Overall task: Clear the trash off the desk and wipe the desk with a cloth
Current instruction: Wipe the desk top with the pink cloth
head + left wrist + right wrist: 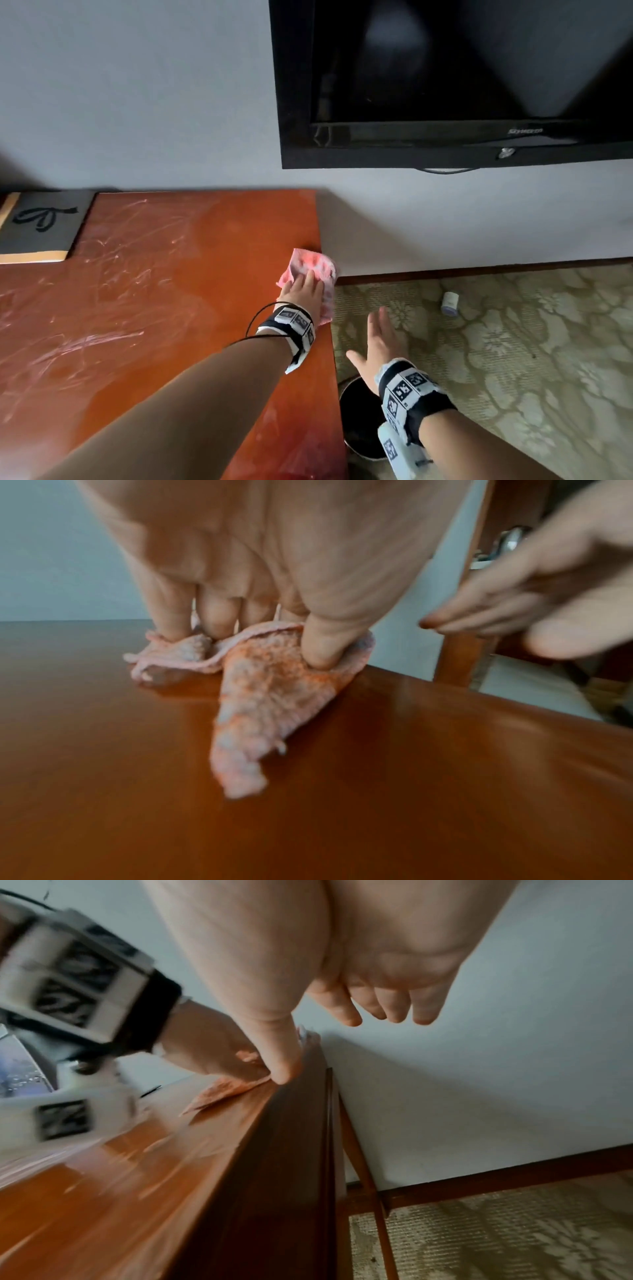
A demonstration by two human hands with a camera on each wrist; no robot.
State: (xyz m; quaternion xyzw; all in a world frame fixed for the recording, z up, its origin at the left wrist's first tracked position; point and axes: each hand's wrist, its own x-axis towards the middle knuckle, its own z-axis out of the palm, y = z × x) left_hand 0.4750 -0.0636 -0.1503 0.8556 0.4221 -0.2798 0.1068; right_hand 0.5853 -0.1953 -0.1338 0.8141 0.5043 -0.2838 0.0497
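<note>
1. A person's left hand (303,287) lies palm down on a pink cloth (310,263) at the far right corner of a reddish-brown wooden desk (154,308)
2. In the left wrist view the fingers (322,642) press down into the cloth (267,696), bunching it against the desk (411,777); the fingers bend at the tips onto the fabric but do not wrap round it
3. One crumpled end of the cloth trails back toward the wrist across the desk top; the other part is tucked under the fingertips near the desk's far edge
4. The right hand (375,346) hovers in the air just off the desk's right edge, fingers straight and spread, holding nothing
5. In the right wrist view the right hand (342,961) hangs with relaxed fingers beside the desk's side panel (274,1177), touching nothing
6. A dark round bin (359,421) stands on the floor against the desk's right side, below the right hand
7. The desk top shows pale smeared streaks across its left and middle parts
8. A grey board with a black brush mark (41,226) lies at the desk's far left corner
9. A small white cylindrical container (450,302) stands on the patterned carpet (513,342), well apart from the desk
10. A black television (462,85) hangs on the pale wall above and to the right
</note>
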